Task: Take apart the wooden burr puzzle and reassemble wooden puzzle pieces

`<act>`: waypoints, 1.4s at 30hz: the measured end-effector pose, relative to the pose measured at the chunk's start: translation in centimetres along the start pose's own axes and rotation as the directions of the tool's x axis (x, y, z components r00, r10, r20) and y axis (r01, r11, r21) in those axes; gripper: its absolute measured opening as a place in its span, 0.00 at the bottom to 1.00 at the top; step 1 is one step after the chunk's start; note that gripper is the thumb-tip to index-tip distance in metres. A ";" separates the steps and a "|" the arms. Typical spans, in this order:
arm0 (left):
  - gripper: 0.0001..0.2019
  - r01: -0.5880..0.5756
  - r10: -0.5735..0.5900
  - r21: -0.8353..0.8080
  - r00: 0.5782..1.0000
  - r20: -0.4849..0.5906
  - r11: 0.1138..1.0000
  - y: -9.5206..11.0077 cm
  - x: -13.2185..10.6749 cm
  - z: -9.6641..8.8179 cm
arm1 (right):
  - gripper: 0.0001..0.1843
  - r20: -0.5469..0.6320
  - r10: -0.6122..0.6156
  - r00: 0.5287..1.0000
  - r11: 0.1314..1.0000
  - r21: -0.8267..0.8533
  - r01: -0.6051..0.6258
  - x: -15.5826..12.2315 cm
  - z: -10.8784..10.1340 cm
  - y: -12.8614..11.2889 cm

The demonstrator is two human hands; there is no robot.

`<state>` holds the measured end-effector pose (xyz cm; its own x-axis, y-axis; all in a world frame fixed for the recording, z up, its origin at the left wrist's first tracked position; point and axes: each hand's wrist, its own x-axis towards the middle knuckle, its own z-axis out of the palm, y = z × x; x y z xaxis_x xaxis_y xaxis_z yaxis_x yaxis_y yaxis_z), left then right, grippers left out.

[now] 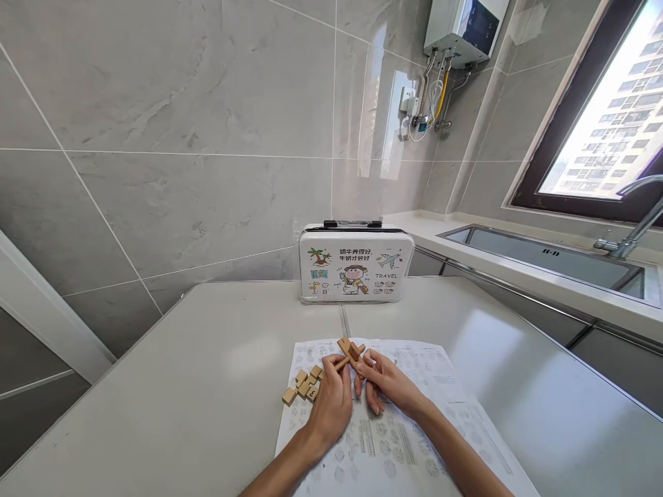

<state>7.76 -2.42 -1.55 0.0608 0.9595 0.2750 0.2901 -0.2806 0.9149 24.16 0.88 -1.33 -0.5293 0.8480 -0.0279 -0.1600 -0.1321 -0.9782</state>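
My left hand (pixel 333 400) is closed, pinching a thin wooden stick (pixel 341 364) between thumb and fingers. The stick reaches to a small crossed assembly of wooden pieces (pixel 353 350). My right hand (pixel 386 381) pinches the lower right end of that assembly, its other fingers curled below. Whether the stick is fixed to the crossed pieces cannot be made out. Beside my left hand lie several small wooden blocks (pixel 303 388), one with a dark mark. Printed sheets of paper (pixel 383 442) with rows of grey figures lie under both hands.
A white carrying case (pixel 357 266) with cartoon prints and a black handle stands at the back of the white table (pixel 181 386). To the right are a counter with a sink (pixel 549 259), a faucet (pixel 629 238) and a window. A water heater (pixel 466 31) hangs on the tiled wall.
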 end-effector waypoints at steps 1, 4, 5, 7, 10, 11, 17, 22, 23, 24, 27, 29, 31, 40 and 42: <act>0.07 -0.002 0.002 0.000 1.000 0.013 1.000 0.0 0.0 -0.1 | 0.28 0.012 -0.002 1.000 1.000 -0.001 0.002 0.0 0.0 0.1; 0.07 -0.013 0.013 0.009 0.999 0.045 1.000 0.0 -0.1 -0.2 | 0.26 0.058 -0.001 0.998 1.000 -0.006 0.002 -0.1 0.2 0.2; 0.08 -0.017 0.016 0.015 0.999 0.052 1.000 0.0 -0.1 -0.2 | 0.26 0.069 -0.001 0.998 1.000 -0.007 0.002 -0.1 0.2 0.3; 0.09 -0.016 0.014 0.026 0.999 0.049 1.000 -0.1 -0.1 -0.2 | 0.25 0.080 -0.006 0.997 1.000 -0.009 0.007 -0.1 0.2 0.2; 0.11 -0.015 0.014 0.022 0.999 0.038 1.000 0.0 -0.1 0.0 | 0.24 0.079 -0.017 0.997 1.000 -0.003 0.018 0.0 0.3 0.0; 0.12 -0.020 0.020 0.016 0.999 0.032 1.000 0.0 0.0 0.0 | 0.23 0.071 -0.025 0.997 1.000 0.009 0.024 0.0 0.3 -0.1; 0.18 -0.027 0.028 -0.025 1.000 0.008 0.999 -0.2 -0.1 0.4 | 0.24 -0.105 -0.053 0.993 0.966 0.246 0.077 0.6 -0.1 -0.1; 0.21 -0.034 0.034 0.006 0.998 0.044 0.999 -0.8 -0.2 0.6 | 0.21 -0.401 -0.053 0.915 0.876 0.421 0.235 1.2 -1.7 0.0; 0.21 -0.034 0.033 0.014 0.998 0.057 0.999 -0.9 -0.2 0.6 | 0.21 -0.455 -0.061 0.888 0.859 0.429 0.279 1.3 -2.1 0.1; 0.21 -0.035 0.033 0.026 0.997 0.074 0.999 -0.9 -0.2 0.6 | 0.21 -0.506 -0.074 0.859 0.844 0.428 0.324 1.4 -2.4 0.1; 0.20 -0.041 0.032 0.069 0.991 0.128 0.997 -0.9 -0.2 0.5 | 0.20 -0.645 -0.100 0.758 0.813 0.386 0.436 1.4 -3.4 0.2; 0.20 -0.049 0.035 0.091 0.989 0.145 0.995 -0.9 -0.2 0.4 | 0.20 -0.733 -0.087 0.675 0.812 0.341 0.475 1.4 -3.9 0.3; 0.20 -0.052 0.036 0.099 0.988 0.151 0.994 -0.9 -0.2 0.4 | 0.19 -0.807 -0.059 0.588 0.819 0.297 0.491 1.4 -4.3 0.4; 0.18 -0.014 -0.004 0.088 0.980 0.200 0.996 -0.5 -0.3 0.1 | 0.17 -0.894 -0.007 0.448 0.845 0.234 0.482 0.8 -5.0 0.0; 0.18 -0.006 -0.013 0.092 0.978 0.210 0.996 -0.4 -0.3 0.1 | 0.16 -0.899 0.006 0.437 0.842 0.240 0.483 0.7 -5.0 -0.1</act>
<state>7.69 -2.57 -2.07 0.2565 0.9468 0.1943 0.3766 -0.2831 0.8821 27.99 4.11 -2.28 0.5169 0.8317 -0.2025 -0.5902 0.1749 -0.7881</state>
